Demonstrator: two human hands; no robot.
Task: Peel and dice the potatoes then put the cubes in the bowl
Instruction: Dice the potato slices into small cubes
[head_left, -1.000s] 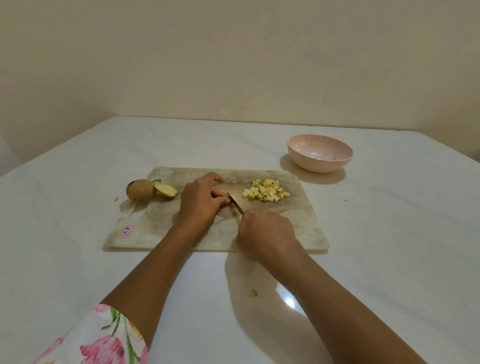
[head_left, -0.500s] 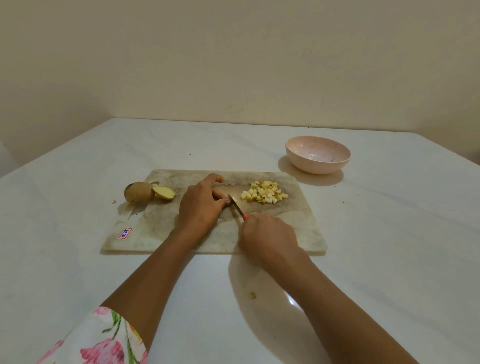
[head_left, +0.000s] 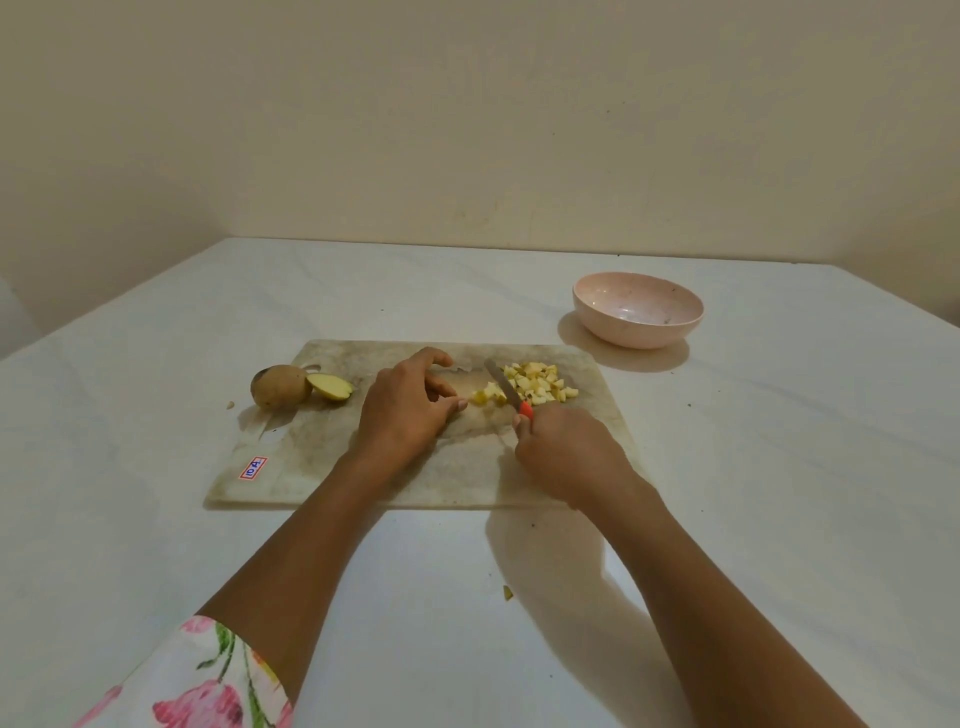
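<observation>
Yellow cubes (head_left: 540, 384) stay heaped on the cutting board (head_left: 311, 457), not yet in the bowl (head_left: 623, 332), likely because the right hand (head_left: 566, 452), fingers clamped round the knife (head_left: 498, 382), is still dicing the last bits (head_left: 485, 397) beside the left hand (head_left: 405, 415), whose curled fingers may hold something, though I cannot tell.

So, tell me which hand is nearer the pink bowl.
Right. The right hand, gripping the knife, is at the cutting board's right side, below-left of the bowl; the left hand rests mid-board, farther left.
</observation>
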